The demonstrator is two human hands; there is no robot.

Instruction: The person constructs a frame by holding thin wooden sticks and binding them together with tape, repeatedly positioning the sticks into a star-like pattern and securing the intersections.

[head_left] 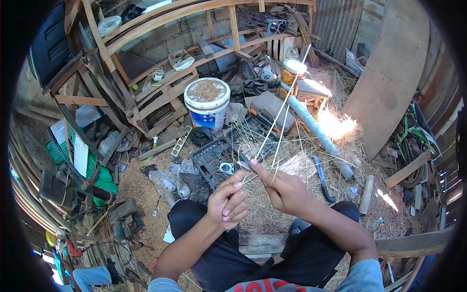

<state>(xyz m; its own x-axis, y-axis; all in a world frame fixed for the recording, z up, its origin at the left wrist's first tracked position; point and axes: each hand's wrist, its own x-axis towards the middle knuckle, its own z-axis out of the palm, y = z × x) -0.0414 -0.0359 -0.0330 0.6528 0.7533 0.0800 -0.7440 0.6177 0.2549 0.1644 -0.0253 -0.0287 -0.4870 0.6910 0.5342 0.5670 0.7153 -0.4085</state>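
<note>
Both of my hands meet above my lap at the centre of the head view. My left hand (228, 202) has its fingers curled in and pinches the near end of the thin pale strips at a small dark blade (244, 166). My right hand (284, 190) is closed around the strips (267, 137), its index finger against the blade. Which hand grips the blade's handle cannot be made out. The long strips fan up and away from the fingers, one reaching past the yellow tub.
A white bucket (206, 102), an open tool case (211, 160), a grey-blue pipe (316, 126), a curved dark tool (322, 180) and a small wooden stool (311, 88) stand or lie ahead. Wooden frames (170, 97) are at left, a tall board (389, 73) at right. Another person's leg (92, 277) shows lower left.
</note>
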